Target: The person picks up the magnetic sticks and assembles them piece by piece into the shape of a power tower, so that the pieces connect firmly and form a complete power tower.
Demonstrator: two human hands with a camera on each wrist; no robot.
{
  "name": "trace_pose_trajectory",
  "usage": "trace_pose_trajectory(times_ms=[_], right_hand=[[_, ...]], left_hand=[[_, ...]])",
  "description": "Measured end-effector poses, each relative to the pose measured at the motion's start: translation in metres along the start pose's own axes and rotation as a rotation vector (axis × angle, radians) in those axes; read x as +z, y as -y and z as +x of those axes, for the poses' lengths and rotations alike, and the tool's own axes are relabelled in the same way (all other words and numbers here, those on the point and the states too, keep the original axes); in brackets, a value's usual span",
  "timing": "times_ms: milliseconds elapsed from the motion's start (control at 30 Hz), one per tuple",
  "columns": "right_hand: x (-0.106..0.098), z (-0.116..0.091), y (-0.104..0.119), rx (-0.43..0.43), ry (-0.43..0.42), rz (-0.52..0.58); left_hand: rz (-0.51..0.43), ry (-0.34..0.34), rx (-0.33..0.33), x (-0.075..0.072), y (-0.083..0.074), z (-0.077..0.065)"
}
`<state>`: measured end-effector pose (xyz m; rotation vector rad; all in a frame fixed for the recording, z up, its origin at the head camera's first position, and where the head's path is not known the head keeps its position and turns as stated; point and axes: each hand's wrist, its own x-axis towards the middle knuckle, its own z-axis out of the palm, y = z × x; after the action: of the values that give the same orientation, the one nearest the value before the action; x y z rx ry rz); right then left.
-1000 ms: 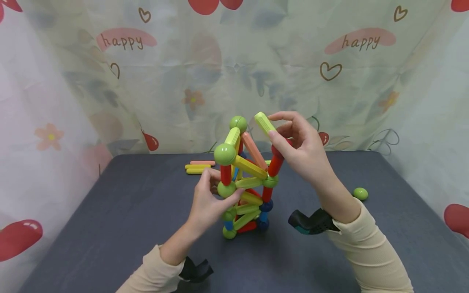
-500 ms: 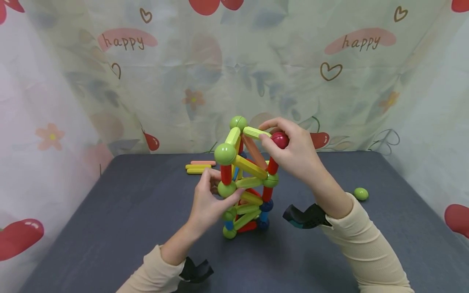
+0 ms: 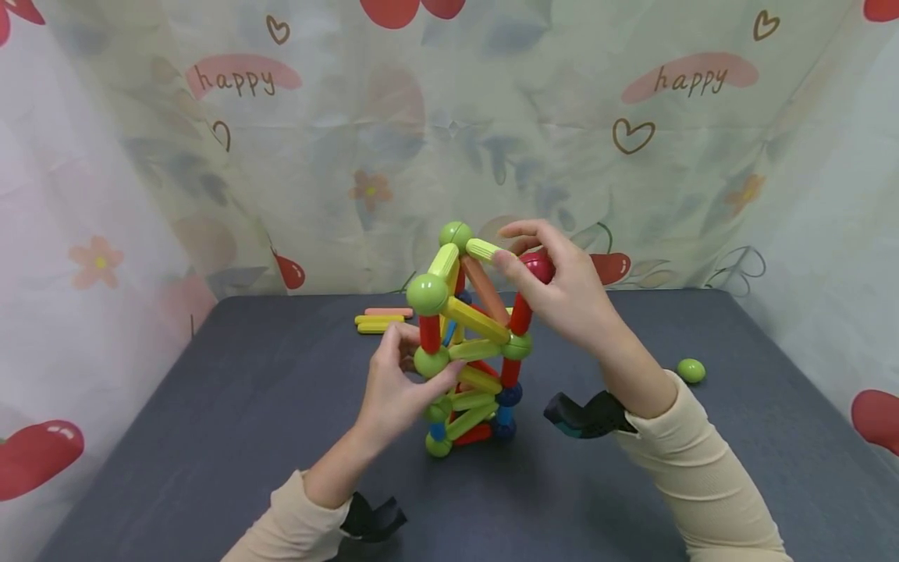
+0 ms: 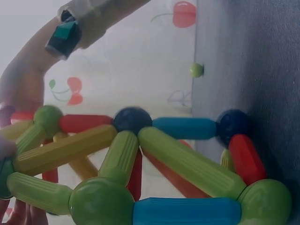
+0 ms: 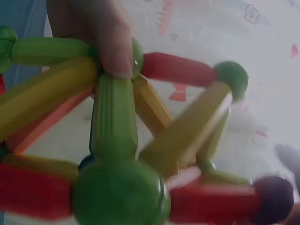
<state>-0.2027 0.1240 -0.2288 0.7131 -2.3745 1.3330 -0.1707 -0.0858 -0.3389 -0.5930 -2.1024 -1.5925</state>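
Observation:
A tower of magnetic building rods and balls stands on the dark table. My left hand grips a green ball on the tower's left side, its thumb across the front; the right wrist view shows that thumb on the ball. High on the right, my right hand pinches a light green rod. One end of this rod meets the top green ball; the other is hidden by the thumb, beside a red ball. Dark blue balls show lower down in the left wrist view.
Behind the tower, to the left, lie two yellow rods and a pink rod. A loose green ball rests at the right of the table. A printed curtain hangs behind the table.
My right hand has come left and tilted the light green rod from steep to nearly level, bringing its end to the top green ball. The left hand keeps its hold, the tower almost unmoved.

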Motion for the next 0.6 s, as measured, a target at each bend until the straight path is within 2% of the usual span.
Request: trace_pose_trajectory(times_ms=[133, 233, 433, 600], right_hand=[[-0.008, 0.004, -0.02, -0.013, -0.01, 0.16], [-0.011, 0.011, -0.045, 0.061, 0.006, 0.198], [0.0, 0.024, -0.128, 0.324, 0.153, 0.121], [0.022, 0.023, -0.187, 0.454, 0.22, 0.054]], left_hand=[[-0.006, 0.008, -0.015, -0.011, 0.003, 0.0], [-0.013, 0.013, -0.048, -0.022, 0.007, 0.001], [-0.012, 0.02, -0.096, -0.038, 0.013, 0.002], [-0.004, 0.047, -0.103, -0.041, 0.016, 0.003]])
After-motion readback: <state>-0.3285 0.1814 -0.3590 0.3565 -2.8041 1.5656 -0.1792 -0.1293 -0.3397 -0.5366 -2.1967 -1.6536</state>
